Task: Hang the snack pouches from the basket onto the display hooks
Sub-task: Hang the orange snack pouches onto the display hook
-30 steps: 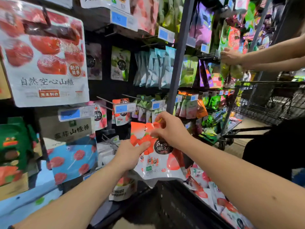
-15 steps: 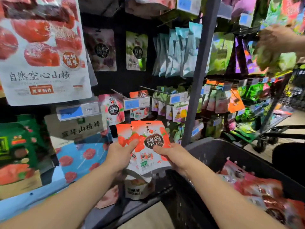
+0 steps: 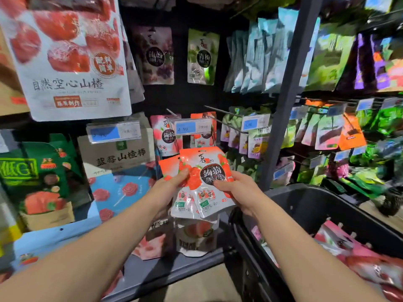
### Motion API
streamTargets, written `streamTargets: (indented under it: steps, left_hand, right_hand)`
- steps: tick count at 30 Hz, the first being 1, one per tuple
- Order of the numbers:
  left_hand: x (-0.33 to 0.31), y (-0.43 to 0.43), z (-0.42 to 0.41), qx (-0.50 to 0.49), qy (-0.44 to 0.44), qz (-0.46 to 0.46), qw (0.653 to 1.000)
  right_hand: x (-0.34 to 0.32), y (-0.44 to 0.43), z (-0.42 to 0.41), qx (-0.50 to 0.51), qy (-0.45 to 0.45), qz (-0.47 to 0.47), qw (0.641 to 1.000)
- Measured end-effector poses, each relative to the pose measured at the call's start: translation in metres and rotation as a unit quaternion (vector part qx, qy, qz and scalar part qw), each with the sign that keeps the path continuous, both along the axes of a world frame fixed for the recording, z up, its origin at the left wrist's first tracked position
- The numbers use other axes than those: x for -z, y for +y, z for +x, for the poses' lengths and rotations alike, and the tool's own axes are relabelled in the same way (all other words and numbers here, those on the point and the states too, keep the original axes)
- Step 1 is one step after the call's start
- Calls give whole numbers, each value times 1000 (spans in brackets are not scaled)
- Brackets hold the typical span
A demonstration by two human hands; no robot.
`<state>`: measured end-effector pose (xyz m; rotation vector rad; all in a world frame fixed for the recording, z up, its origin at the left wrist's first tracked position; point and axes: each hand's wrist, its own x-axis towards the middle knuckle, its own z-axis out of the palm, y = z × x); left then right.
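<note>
Stock in hand: two flat, glossy snack pouches (image 3: 204, 182), fanned one over the other. They are orange-red across the top and white toward the base, and the front one has a dark round label. The film catches the light and shows slight creasing.

The left hand (image 3: 168, 189) grips the rear pouch at its left side, thumb laid on the face and fingers behind. The right hand (image 3: 238, 189) grips the front pouch at its right edge, thumb pressed just under the dark label.

The pouches are held upright in front of the rack, just below a blue-and-white plastic price tag (image 3: 192, 127). They are just left of the basket (image 3: 305, 201), a dark, rigid plastic tub with holes in its wall. Inside it lie loose pouches (image 3: 353, 256), pink and red, piled unevenly.

Thin bare wire display hooks (image 3: 222, 111) project from the dark back panel. Matching hung pouches (image 3: 166, 136) sit behind the tag. A grey, flat-edged shelf (image 3: 174, 269) runs beneath.
</note>
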<state>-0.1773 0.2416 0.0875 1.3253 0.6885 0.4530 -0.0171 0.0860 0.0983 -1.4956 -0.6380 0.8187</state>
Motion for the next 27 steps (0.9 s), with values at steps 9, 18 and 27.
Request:
streamTargets:
  steps: [9, 18, 27]
  left_hand:
    - [-17, 13, 9, 18, 76, 61, 995]
    - [-2, 15, 33, -31, 34, 267, 962]
    - [5, 28, 66, -91, -1, 259, 962]
  right_hand:
    - [2, 8, 5, 25, -36, 25, 999]
    - [12, 10, 26, 78, -161, -8, 984]
    - [26, -5, 44, 257, -191, 98, 942]
